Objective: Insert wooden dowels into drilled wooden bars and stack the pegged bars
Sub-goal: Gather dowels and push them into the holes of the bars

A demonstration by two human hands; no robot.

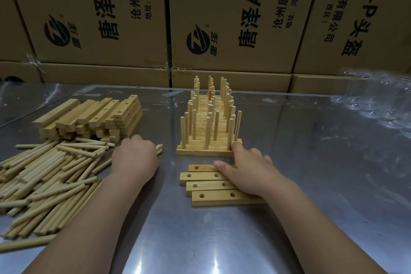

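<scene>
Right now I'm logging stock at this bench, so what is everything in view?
loose dowels: many, pale wood, heaped at table's left
stacked bars: many, pale wood, behind the heap
pegged bars: a row, number unclear, pale wood, table centre
flat drilled bars: four, pale wood, before the pegged row
table: one, shiny metal
boxes: several, brown, black print, behind the table
clear plastic wrap: one, far right
left hand: grips a few dowels at the heap's edge
right hand: fingers spread, rests on the flat bars
</scene>
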